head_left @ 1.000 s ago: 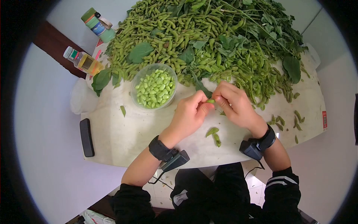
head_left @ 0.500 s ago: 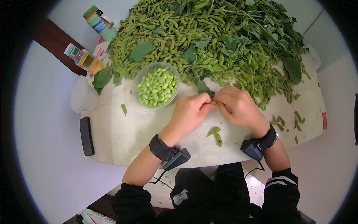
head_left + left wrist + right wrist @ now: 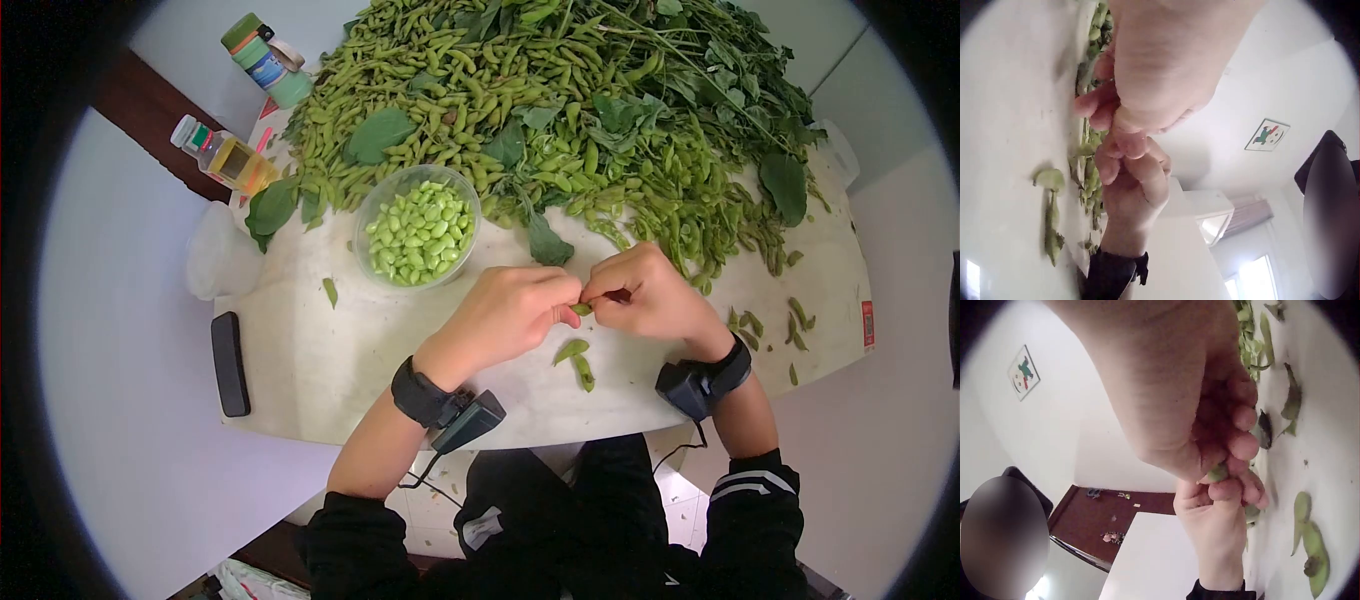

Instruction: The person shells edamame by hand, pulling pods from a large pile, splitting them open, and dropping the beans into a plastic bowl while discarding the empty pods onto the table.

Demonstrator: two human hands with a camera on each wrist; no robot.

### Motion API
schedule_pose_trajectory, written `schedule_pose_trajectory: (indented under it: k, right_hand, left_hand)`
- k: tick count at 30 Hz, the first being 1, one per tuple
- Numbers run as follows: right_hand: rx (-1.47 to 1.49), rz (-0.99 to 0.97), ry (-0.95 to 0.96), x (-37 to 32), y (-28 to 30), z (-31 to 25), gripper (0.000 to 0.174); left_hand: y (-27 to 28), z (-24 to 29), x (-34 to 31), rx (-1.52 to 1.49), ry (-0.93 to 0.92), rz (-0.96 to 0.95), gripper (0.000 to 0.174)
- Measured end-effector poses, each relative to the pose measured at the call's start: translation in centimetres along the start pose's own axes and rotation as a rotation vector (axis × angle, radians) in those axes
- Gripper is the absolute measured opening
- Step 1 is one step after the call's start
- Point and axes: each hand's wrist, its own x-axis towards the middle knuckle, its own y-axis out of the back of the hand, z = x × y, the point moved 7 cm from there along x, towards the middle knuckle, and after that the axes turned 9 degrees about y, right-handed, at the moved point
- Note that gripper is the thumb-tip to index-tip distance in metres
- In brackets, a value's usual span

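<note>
Over the front middle of the table, my left hand (image 3: 508,312) pinches a green soybean pod (image 3: 581,310) between thumb and fingers. My right hand (image 3: 650,292) meets it from the other side, its fingertips pinching the pod's other end. In the right wrist view a small green bit of the pod (image 3: 1217,472) shows between the fingertips; the rest is hidden. Just below the hands lie two more pods (image 3: 584,374). Left of the hands stands a clear plastic bowl (image 3: 361,248) holding shelled green soybeans (image 3: 420,232).
A big heap of soybean pods (image 3: 440,110) with leafy stalks (image 3: 720,70) covers the table's (image 3: 330,390) back. Opened pods lie at its right front. At left are an oil bottle (image 3: 235,165), a green flask (image 3: 268,65), a clear container (image 3: 222,255) and a black phone-like object (image 3: 230,365).
Both hands, with the pod between them, have moved down toward me and slightly right, away from the heap. The dark leaf behind them shows more fully. The two loose pods have stayed in place.
</note>
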Motion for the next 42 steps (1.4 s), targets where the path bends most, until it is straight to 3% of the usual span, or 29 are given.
schedule_pose_trajectory:
  k: [2,4,6,12,21,31,37,42]
  right_hand:
    - [0.052,-0.008,-0.015,-0.1,-0.1,0.2,0.004]
    - [0.043,0.142,-0.081,-0.3,0.8,0.8,0.006]
    - [0.002,0.192,-0.059,-0.1,1.1,0.3,0.006]
    - [-0.247,0.202,0.108,0.2,1.0,-0.5,0.005]
    - [-0.344,0.181,0.122,0.2,0.7,-0.8,0.005]
    - [-0.243,0.241,0.044,0.3,0.7,-0.7,0.01]
    - [-0.328,0.284,0.01,0.2,0.3,-0.3,0.012]
    - [-0.337,0.286,-0.072,0.0,-0.2,0.3,0.013]
  left_hand:
    - [0.0,-0.5,0.0,-0.054,0.061,0.036,0.011]
    - [0.2,-1.1,-0.1,-0.106,0.12,0.074,0.009]
    - [0.2,-3.2,-0.4,-0.201,0.404,0.085,0.012]
    - [-0.3,-3.8,-0.2,-0.525,0.466,0.169,0.012]
    - [-0.6,-3.4,-0.4,-0.464,0.488,0.078,0.016]
    - [-0.5,-3.1,-0.4,-0.402,0.421,0.123,0.016]
    - [-0.5,-3.1,-0.4,-0.296,0.393,0.134,0.012]
    - [0.0,-1.4,-0.4,0.116,0.134,0.283,0.014]
